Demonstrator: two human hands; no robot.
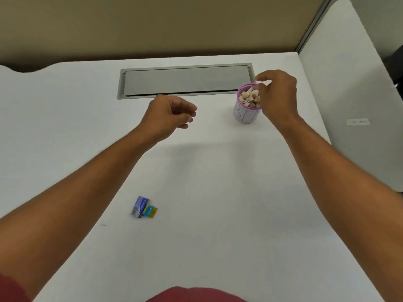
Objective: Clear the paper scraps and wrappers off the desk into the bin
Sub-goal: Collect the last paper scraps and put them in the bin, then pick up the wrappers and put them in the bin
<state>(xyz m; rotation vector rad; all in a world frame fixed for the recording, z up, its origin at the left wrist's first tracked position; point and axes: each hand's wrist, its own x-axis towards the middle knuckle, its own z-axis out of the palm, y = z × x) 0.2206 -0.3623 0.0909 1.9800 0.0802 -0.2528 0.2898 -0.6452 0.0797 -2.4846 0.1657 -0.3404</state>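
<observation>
- Desk (pixel 207 182): white, matte top filling most of the frame; rear edge runs along a tan partition at the top, with a curved cut-out at the upper left.
- Cable hatch (pixel 185 80): grey rectangular flap set flush into the desk, upper centre, long side parallel to the rear edge.
- Bin (pixel 247 110): small white cup-shaped container with a purple rim, upright at the upper right, just off the hatch's right end; packed with pale paper scraps (pixel 249 97).
- Wrapper (pixel 142 207): small, blue, teal and yellow, lying flat at the lower left of centre, well apart from the bin.
- Small dark speck (pixel 103 225): left of the wrapper; too small to identify.
</observation>
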